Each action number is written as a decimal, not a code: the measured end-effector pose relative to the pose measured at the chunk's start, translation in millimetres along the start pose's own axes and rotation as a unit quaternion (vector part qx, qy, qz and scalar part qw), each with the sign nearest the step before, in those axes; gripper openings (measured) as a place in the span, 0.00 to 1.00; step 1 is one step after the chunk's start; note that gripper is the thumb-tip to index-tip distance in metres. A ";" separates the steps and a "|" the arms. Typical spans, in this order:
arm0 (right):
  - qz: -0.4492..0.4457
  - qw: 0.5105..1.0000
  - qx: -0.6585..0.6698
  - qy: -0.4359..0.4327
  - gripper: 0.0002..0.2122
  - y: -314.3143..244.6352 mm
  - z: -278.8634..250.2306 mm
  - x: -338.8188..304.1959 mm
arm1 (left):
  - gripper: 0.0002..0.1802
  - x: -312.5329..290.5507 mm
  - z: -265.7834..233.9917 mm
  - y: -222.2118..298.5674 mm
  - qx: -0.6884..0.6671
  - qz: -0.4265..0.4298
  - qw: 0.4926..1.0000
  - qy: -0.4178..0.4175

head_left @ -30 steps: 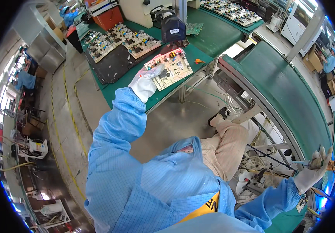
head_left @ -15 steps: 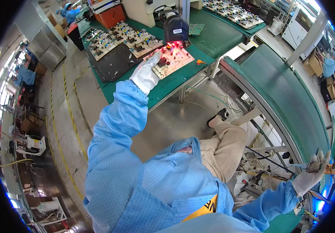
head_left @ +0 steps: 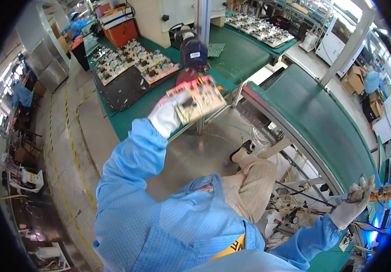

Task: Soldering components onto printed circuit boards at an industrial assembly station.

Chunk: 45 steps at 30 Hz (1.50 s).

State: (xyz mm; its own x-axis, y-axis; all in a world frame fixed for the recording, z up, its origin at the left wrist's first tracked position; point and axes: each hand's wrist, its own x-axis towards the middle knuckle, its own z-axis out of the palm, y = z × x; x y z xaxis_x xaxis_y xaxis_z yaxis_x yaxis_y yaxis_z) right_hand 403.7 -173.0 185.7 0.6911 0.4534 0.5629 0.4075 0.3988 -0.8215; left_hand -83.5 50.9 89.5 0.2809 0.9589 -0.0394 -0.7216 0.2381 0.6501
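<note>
My left hand (head_left: 166, 115), in a white glove, grips a pale circuit board (head_left: 200, 102) by its left edge. The board is slightly tilted above the front edge of a green-topped table (head_left: 118, 122) and carries dark and coloured components. Just behind it, a black scanner (head_left: 193, 55) on a stand casts red light, some of it on the board. Far off to the right, my gloved right hand (head_left: 356, 199) is raised near a curved green conveyor (head_left: 322, 122). A thin pale stick-like thing (head_left: 339, 197) juts out from its fingers; its kind is unclear.
A black mat (head_left: 125, 93) lies left of the scanner, beside several populated boards (head_left: 152, 68). Behind the scanner lies a small green board (head_left: 215, 50). A metal post (head_left: 202, 27) rises there. More boards (head_left: 261, 29) fill a far tray. Cables hang below the conveyor.
My left hand has lifted the circuit board from under the scanner and brought it nearer, tilting it. The red light now falls mostly behind it. My right hand keeps much the same pose.
</note>
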 end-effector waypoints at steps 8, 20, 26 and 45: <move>0.065 0.991 0.074 0.085 0.23 -22.1 22.8 -15.3 | 0.27 -36.9 51.5 -72.4 -0.016 -0.191 0.975 -0.114; -0.069 0.996 -0.038 -0.043 0.25 8.4 -14.9 -25.3 | 0.21 -11.9 78.6 -133.5 -0.051 -0.252 0.952 -0.164; -0.084 0.995 -0.051 -0.022 0.20 -4.6 -3.4 -30.9 | 0.26 7.4 88.1 -127.0 -0.058 -0.213 0.956 -0.193; -0.130 0.891 -0.435 0.017 0.23 -60.3 -86.8 -82.8 | 0.30 303.1 54.7 -98.3 0.821 0.224 0.524 0.030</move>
State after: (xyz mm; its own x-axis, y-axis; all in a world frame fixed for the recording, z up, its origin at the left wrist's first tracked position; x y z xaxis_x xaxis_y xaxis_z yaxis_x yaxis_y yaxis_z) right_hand 373.8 -303.8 180.8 0.5181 0.4056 0.7531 0.8542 -0.2895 -0.4318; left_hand 107.2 309.7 55.2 0.2600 0.8767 0.4047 0.8252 -0.4194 0.3784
